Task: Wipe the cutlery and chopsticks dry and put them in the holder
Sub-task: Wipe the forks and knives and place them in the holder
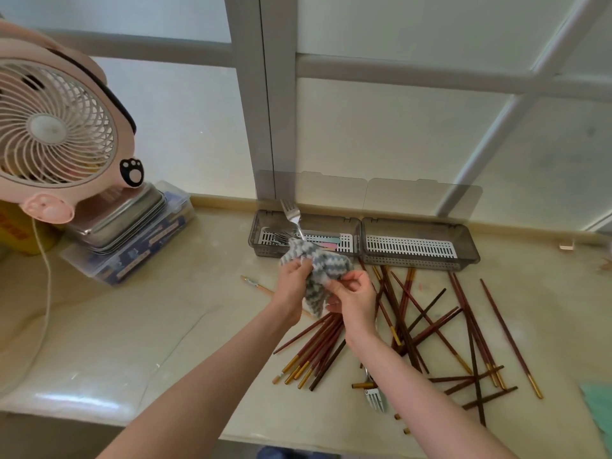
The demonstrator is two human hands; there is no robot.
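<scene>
My left hand (pixel 293 281) and my right hand (pixel 352 298) both grip a grey-and-white striped cloth (pixel 316 265) wrapped around the handle of a steel fork (pixel 293 215). The fork's tines stick up out of the cloth, above the left holder tray (pixel 354 226), which has forks and pastel-handled pieces lying in it. The right holder tray (pixel 470 241) shows only its white slotted insert. Several dark red chopsticks (pixel 427 326) with gold ends lie scattered on the counter to the right, and a bundle (pixel 314 352) lies under my wrists. Another fork (pixel 376 397) rests beside my right forearm.
A pink desk fan (pixel 56 127) stands at the left on stacked metal trays (pixel 122 217) and a plastic box, its cord (pixel 46 283) trailing over the counter. A thin wooden stick (pixel 256 283) lies left of my hands. Frosted window panels back the counter. A green cloth (pixel 599 402) lies at the right edge.
</scene>
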